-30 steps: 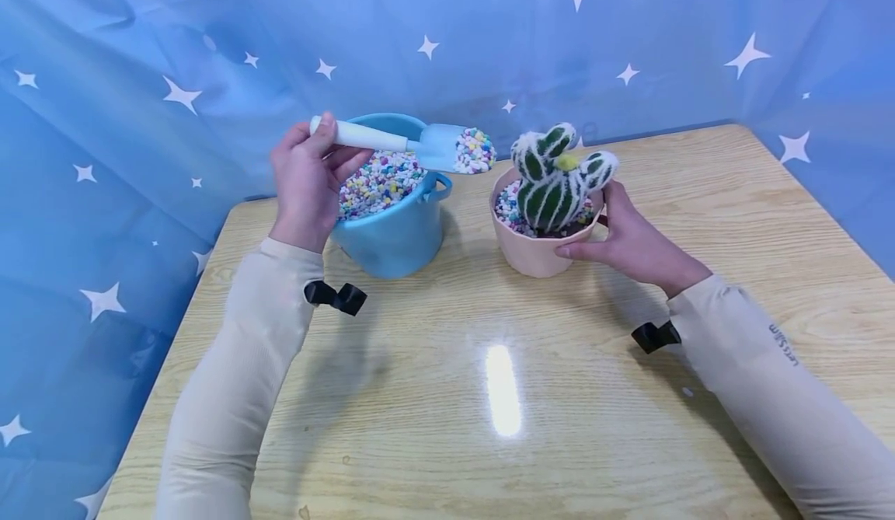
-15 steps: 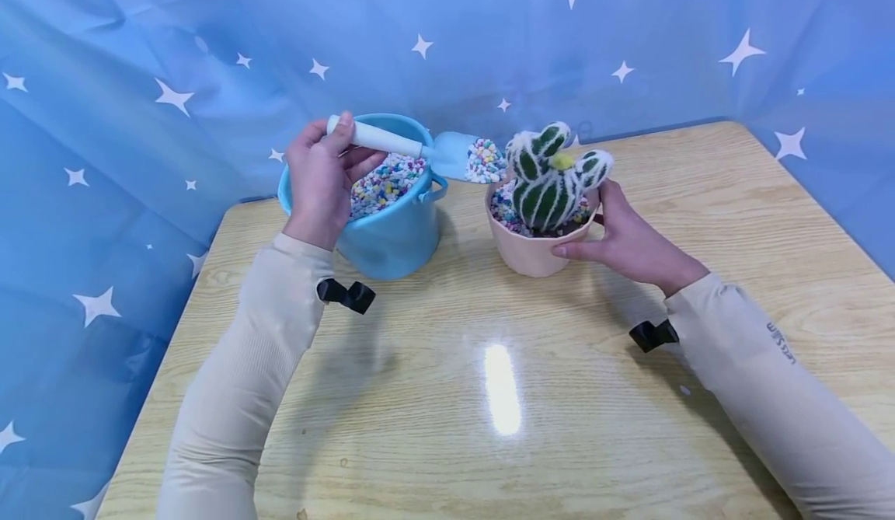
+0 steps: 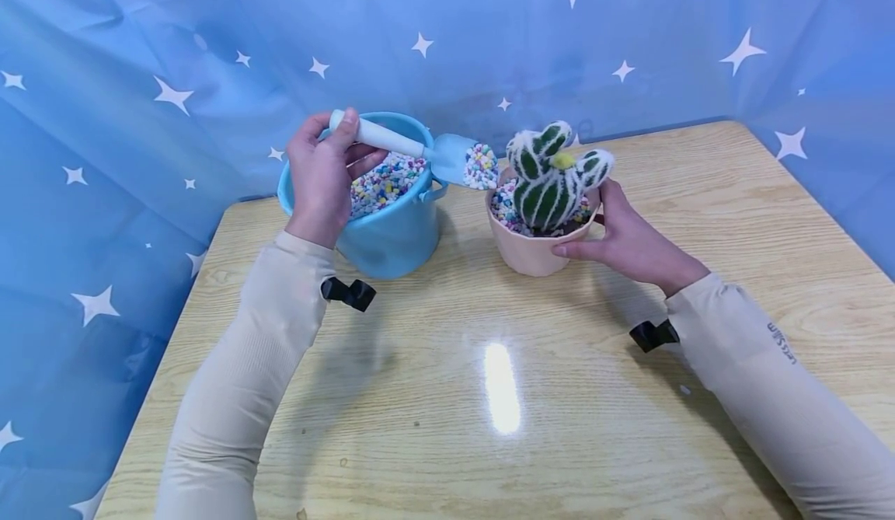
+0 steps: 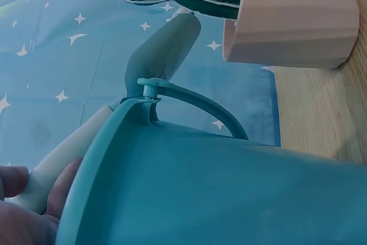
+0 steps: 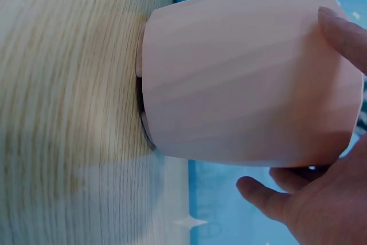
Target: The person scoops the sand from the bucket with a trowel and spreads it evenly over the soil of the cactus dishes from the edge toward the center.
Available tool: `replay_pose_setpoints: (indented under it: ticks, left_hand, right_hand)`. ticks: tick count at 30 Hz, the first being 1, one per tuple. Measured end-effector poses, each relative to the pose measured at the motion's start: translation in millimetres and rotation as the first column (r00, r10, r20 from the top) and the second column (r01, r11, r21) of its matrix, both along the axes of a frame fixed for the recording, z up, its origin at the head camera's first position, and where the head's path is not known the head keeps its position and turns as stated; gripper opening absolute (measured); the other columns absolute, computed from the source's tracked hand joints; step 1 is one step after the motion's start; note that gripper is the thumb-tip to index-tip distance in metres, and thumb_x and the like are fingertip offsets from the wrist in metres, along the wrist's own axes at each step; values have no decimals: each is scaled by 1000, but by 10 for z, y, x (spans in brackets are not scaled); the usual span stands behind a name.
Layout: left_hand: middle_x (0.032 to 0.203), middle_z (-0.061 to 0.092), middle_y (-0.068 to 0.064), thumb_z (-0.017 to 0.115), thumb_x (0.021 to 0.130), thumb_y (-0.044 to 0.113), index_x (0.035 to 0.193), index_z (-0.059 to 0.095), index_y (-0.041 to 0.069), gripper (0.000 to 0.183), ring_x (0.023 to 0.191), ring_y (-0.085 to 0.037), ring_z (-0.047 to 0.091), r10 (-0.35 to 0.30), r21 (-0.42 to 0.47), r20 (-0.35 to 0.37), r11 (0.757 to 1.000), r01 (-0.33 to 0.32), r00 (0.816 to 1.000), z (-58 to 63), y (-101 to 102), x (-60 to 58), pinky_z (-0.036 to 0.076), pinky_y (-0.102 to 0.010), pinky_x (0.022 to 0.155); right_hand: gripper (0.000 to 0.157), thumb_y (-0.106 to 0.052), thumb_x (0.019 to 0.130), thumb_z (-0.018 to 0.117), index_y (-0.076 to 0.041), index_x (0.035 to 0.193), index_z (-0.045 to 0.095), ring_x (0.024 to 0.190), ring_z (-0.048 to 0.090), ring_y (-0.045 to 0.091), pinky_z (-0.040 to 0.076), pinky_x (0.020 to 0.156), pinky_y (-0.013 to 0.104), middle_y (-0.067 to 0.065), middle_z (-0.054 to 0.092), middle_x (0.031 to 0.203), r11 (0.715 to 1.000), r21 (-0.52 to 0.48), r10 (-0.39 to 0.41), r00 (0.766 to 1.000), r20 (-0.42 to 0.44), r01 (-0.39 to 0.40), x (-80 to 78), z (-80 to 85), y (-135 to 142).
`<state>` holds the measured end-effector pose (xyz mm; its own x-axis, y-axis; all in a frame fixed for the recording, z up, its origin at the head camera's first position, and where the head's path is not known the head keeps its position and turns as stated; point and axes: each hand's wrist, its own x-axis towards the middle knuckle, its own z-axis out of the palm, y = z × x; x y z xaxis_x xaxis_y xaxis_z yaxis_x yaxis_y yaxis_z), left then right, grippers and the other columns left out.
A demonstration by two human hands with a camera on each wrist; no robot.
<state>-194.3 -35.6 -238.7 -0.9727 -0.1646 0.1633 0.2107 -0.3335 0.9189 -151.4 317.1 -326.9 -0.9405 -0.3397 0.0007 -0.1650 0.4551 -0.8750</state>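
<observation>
My left hand [image 3: 323, 174] pinches the white handle of a small trowel [image 3: 391, 139] over the blue bucket [image 3: 391, 244]. Colourful pebbles [image 3: 481, 166] lie heaped at the front of its pale blue blade, whose tip overlaps the left rim of a pink flower pot [image 3: 524, 254] in the head view. A fuzzy green-and-white cactus [image 3: 548, 203] with a yellow tuft stands in the pot, more pebbles around its base. At the pot's right side, my right hand [image 3: 632, 240] grips the rim, thumb in front. From the right wrist, the pot's wall [image 5: 246, 78] fills most of the view.
Bucket and pot stand side by side on a wooden table [image 3: 419, 380], close to its back edge. The bucket's handle [image 4: 200, 104] hangs on the side facing the pot. Behind the table hangs a blue star-patterned cloth [image 3: 461, 30].
My left hand has carried the loaded trowel rightward to the pot's rim, and the blade's tip has since dipped a little. The right hand keeps its hold on the pot.
</observation>
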Motion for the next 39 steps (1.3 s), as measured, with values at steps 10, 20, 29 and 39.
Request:
replay_pose_setpoints:
  ticks: [10, 20, 29, 39]
  left_hand:
    - [103, 66, -25, 63, 97, 14, 105, 60, -1, 17, 82, -29, 72, -12, -45, -35, 999, 10, 999, 13, 50, 46, 61, -39, 77]
    - [107, 66, -25, 64, 97, 15, 107, 59, 0, 19, 86, -30, 72, -38, -80, -23, 996, 36, 999, 34, 78, 102, 61, -38, 77]
    - [101, 68, -23, 69, 94, 13, 103, 62, 0, 17, 83, -30, 72, -65, -95, -57, 994, 59, 996, 75, 124, 142, 61, -40, 74]
    - [95, 69, -22, 72, 91, 11, 104, 62, 0, 20, 78, -30, 72, -102, -102, -106, 991, 91, 989, 145, 167, 169, 61, -43, 72]
  right_hand:
    - [106, -22, 84, 82, -15, 154, 4, 144, 10, 32, 23, 114, 61, 14, 6, 156, 1000, 8, -22, 1000, 3, 22, 8, -9, 3]
    - [105, -23, 83, 82, -15, 153, 5, 144, 11, 33, 24, 113, 62, 14, 6, 155, 999, 21, -30, 1000, 7, 30, 14, -6, -2]
    - [104, -19, 85, 80, -15, 154, 2, 145, 8, 31, 18, 116, 60, 14, 8, 156, 1000, 6, -4, 1000, 30, 4, 20, 10, 10]
    - [108, -19, 82, 83, -14, 154, 3, 143, 11, 35, 24, 114, 60, 16, 5, 155, 1000, 13, -26, 1000, 4, 26, -3, -20, -6]
